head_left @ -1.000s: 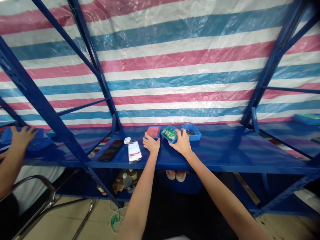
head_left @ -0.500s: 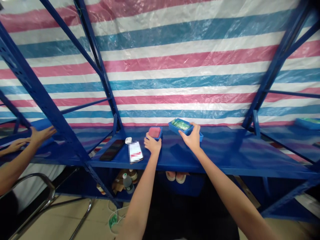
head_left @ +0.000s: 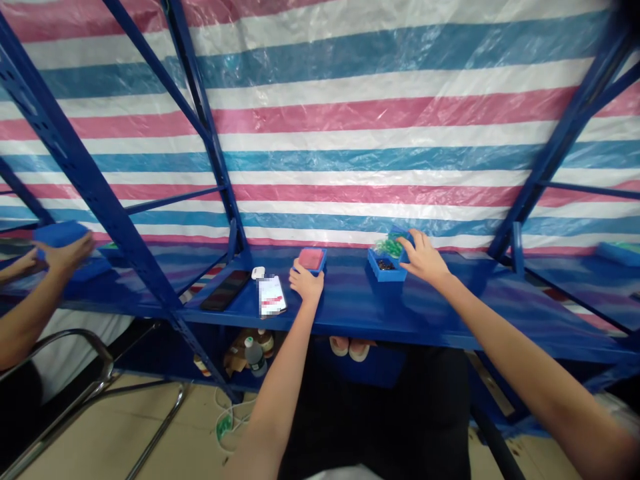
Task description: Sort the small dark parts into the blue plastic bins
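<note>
My left hand is closed round the near left side of a small blue box standing on the shelf. Pink, flat-topped contents fill that box. To the right, my right hand grips a second blue box, tipped up and blurred by motion. Green contents show at its open side, partly smeared. Just below and in front of it sits a third blue box with small dark pieces inside. My right fingers partly cover the tipped box.
Left of my left hand lie a lit phone, a dark phone and a white earbud case. Blue posts frame the shelf. A co-worker's hands hold a blue box at far left.
My right hand has moved right and tipped the box with green contents, uncovering the box with dark pieces. My left hand stays on its box. The co-worker's hands have raised a blue box.
</note>
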The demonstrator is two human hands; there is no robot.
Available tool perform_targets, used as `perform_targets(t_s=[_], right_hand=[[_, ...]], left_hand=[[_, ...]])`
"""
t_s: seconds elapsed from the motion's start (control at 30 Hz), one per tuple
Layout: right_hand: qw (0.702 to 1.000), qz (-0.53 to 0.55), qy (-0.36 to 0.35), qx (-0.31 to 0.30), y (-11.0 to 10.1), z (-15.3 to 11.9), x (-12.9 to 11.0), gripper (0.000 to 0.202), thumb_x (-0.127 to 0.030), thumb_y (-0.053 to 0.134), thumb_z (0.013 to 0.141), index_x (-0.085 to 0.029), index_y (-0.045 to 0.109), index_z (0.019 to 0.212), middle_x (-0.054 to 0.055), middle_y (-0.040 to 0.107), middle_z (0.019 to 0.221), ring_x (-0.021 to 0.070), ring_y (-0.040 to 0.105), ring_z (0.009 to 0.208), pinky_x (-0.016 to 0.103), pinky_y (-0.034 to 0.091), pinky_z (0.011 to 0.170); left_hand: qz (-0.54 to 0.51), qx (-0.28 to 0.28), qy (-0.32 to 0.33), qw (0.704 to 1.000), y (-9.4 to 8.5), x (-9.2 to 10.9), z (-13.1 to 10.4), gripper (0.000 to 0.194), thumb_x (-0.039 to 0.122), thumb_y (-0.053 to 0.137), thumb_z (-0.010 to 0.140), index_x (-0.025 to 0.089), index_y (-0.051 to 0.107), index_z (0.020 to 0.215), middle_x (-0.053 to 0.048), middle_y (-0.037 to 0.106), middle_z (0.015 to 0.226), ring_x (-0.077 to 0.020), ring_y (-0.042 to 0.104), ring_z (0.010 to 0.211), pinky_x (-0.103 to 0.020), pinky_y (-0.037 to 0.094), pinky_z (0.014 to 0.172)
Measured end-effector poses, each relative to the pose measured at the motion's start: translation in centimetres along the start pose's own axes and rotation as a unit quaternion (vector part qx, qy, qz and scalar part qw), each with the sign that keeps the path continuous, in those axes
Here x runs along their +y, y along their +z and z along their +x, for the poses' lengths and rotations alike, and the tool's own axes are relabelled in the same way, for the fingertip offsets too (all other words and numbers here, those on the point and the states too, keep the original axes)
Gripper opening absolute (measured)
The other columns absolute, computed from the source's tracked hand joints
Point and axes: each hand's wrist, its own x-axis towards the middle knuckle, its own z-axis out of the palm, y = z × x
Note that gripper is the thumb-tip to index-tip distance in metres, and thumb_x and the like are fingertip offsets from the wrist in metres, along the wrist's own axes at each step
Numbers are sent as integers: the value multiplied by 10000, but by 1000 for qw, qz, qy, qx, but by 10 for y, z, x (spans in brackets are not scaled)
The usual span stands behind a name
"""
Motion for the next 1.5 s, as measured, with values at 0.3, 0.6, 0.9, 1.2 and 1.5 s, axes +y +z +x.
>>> perform_targets(t_s=[0.3, 0.6, 0.9, 1.2, 1.5], right_hand=[[989, -71, -121, -37, 0, 10, 14, 618, -98, 465, 868, -215, 383, 1470, 166, 381, 1533, 371, 296, 1437, 538, 411, 1057], [954, -98, -284, -25, -6, 18, 19, 765, 28, 439, 828, -288, 315, 1513, 80, 496, 1460, 263, 388, 1393, 484, 433, 1055], [986, -60, -152, -29, -30, 17, 37, 814, -107, 509, 838, -269, 187, 1568, 129, 386, 1526, 360, 302, 1427, 548, 431, 1046], [983, 120, 99, 99, -21, 26, -44, 884, -555, 561, 863, -178, 162, 1556, 198, 281, 1516, 440, 290, 1374, 603, 327, 1116], [938, 235, 249, 49, 52, 45, -173, 776, -693, 565, 818, -199, 402, 1393, 203, 460, 1320, 399, 494, 1206, 551, 447, 979]], left_hand=[[2, -6, 3, 1000, -6, 3, -3, 853, 420, 746, 733, 222, 264, 1408, -187, 451, 1353, -352, 481, 1235, -485, 419, 999], [9, -3, 4, 1000, 0, 0, -1, 879, 430, 749, 723, 235, 247, 1418, -184, 449, 1357, -352, 489, 1230, -486, 426, 991], [5, -2, 4, 1000, -1, 0, -2, 875, 432, 753, 726, 232, 246, 1411, -182, 440, 1371, -347, 475, 1252, -488, 417, 1014], [19, -2, 4, 1000, -2, 1, -2, 880, 440, 750, 730, 228, 248, 1420, -190, 447, 1359, -349, 487, 1237, -481, 425, 1001], [10, 4, -5, 1000, -3, 2, -1, 867, 440, 754, 720, 223, 273, 1409, -190, 451, 1369, -361, 486, 1241, -488, 438, 993]])
